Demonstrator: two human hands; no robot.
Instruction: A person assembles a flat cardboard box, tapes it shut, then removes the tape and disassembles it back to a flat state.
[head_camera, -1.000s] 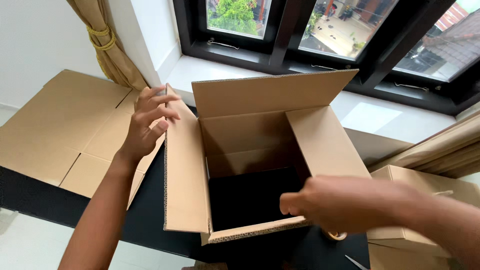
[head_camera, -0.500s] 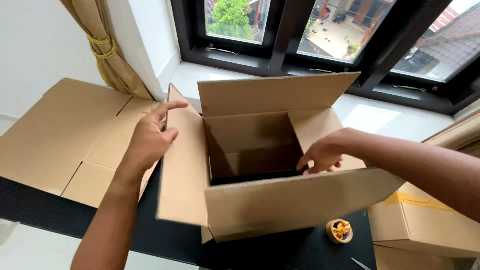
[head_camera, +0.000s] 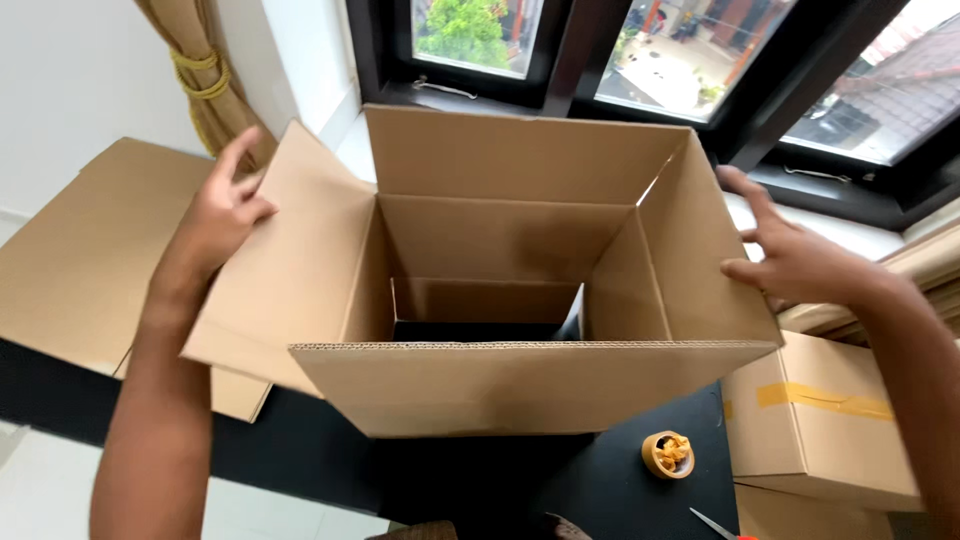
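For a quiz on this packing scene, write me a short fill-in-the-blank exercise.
1. The left hand touches the open cardboard box on its ____ flap.
2. The roll of tape lies on the ____ table.
3. Beside the right hand, the taped box is sealed with ____ tape.

Missing words: left; black; yellow

I see the open cardboard box (head_camera: 500, 300) on the table (head_camera: 300, 450), flattened cardboard (head_camera: 70, 260) left, a tape roll (head_camera: 668, 454) and taped box (head_camera: 820, 420) right, windows (head_camera: 680, 50) behind.
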